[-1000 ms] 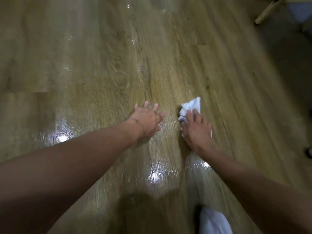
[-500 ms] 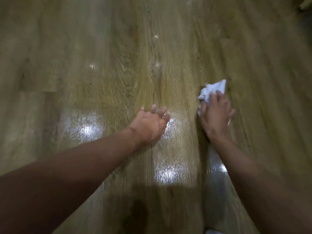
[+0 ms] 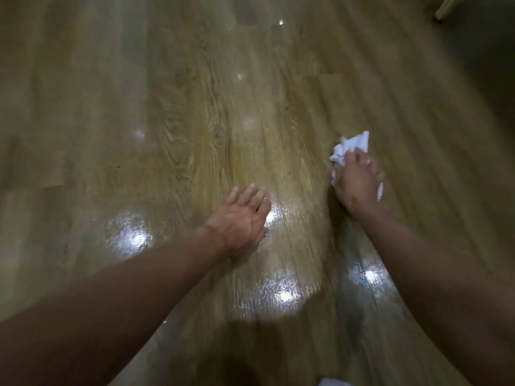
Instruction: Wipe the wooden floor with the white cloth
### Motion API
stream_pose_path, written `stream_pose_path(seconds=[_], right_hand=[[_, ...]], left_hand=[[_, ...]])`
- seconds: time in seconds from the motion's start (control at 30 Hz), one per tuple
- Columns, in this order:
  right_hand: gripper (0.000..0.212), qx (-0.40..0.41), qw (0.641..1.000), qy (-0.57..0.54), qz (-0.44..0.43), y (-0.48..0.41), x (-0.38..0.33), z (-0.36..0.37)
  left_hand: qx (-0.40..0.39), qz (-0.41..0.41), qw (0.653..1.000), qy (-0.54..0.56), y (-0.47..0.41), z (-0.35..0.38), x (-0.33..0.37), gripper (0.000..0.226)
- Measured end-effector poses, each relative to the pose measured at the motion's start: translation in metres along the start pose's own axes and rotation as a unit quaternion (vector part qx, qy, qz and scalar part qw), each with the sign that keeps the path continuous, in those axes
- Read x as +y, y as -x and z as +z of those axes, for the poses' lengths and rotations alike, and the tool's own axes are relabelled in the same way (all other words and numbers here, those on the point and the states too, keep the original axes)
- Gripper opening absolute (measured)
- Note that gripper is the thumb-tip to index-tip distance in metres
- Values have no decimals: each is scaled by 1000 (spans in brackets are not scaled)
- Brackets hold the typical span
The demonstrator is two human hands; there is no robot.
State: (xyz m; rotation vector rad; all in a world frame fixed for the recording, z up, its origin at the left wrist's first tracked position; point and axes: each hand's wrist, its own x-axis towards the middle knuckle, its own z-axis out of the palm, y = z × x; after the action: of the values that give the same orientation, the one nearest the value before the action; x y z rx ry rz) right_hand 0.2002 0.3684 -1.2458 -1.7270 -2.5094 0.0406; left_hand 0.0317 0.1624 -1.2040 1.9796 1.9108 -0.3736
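Your right hand is the working grip. Its fingers are bent down over a bunched white cloth and press it flat against the wooden floor, with the back of the hand facing up. Most of the cloth sits under the palm and fingers. A crumpled corner sticks out past the fingertips on the far side, a fold shows at the thumb side, and a thin strip peeks out on the outer edge near the wrist. The picture is blurred there, so the cloth's texture cannot be made out.

Inward from that grip, and a little nearer to you, is your left hand. Its fingers are straight and close together and it holds nothing. It is low over the boards, well apart from the cloth, but you cannot tell whether the palm rests on them.

The floor around both hands is olive-brown planks with strong grain, running away from you. Bright patches of glare lie beside the left wrist, between your forearms and under the right forearm, and the boards look glossy there. Far beyond the grip, in the dark corner on its outer side, a pale furniture leg meets the floor. At the near edge, close to your body, there is a small white shape, too cropped to identify.
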Motion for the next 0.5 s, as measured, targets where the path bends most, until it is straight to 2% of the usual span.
stream_pose_path(seconds=[0.07, 0.17, 0.27, 0.33, 0.4, 0.47, 0.5], right_hand=[[45, 9, 995, -7, -100, 42, -17, 3], [48, 6, 968, -17, -249, 94, -11, 4], [48, 13, 961, -10, -276, 74, 40, 2], [47, 40, 978, 14, -203, 37, 94, 7], [45, 30, 999, 0, -34, 3, 146, 8], [51, 21, 992, -52, 111, -19, 170, -1], [53, 20, 987, -73, 143, -22, 165, -7]], left_hand=[[25, 7, 1000, 16, -15, -2, 11, 62], [66, 10, 998, 14, -38, 1, 29, 64], [61, 12, 997, -42, -51, 6, 49, 65], [44, 0, 997, -56, -56, 3, 58, 65], [36, -7, 998, -47, -58, -1, 61, 64], [35, -9, 999, -32, -58, -3, 61, 62], [36, -11, 999, -27, -58, -5, 61, 61]])
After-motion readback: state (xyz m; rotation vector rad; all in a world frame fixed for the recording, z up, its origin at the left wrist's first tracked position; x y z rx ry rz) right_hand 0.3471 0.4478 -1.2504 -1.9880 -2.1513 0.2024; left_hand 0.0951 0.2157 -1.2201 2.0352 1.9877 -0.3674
